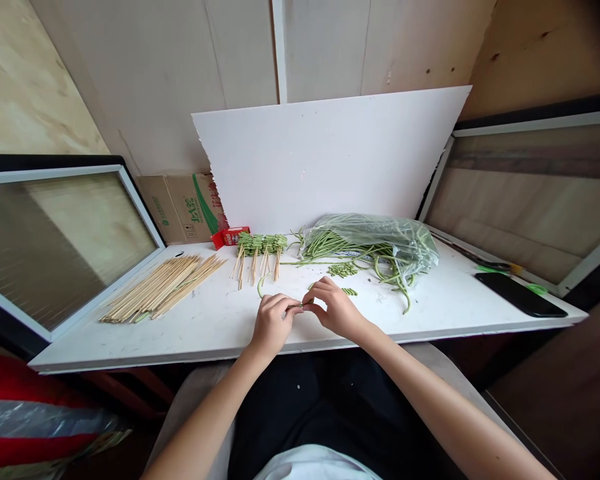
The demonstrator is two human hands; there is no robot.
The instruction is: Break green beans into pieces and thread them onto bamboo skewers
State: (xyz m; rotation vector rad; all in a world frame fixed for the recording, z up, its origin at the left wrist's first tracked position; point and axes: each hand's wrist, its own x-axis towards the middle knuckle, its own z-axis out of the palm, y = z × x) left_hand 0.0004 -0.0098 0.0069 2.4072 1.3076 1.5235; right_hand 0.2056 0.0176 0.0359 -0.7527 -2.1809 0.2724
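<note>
My left hand (274, 323) and my right hand (336, 311) meet fingertip to fingertip above the front part of the white table. Both are closed in a pinch on a long green bean. One end of the bean (261, 287) curves out beyond my left hand, and a small bit shows between the fingertips; my fingers hide the rest. Just past my right hand lie a short row of cut bean pieces (351, 291) and a small pile of bean pieces (343, 269). Behind my left hand, bundles of skewered bean pieces (263, 244) lie with their sticks pointing toward me.
Many bare bamboo skewers (163, 288) lie at the left. A clear plastic bag (405, 243) of long beans is at the back, some spilling out. A red box (230, 236) stands near a cardboard carton (183, 210). A black phone (520, 294) rests at the right.
</note>
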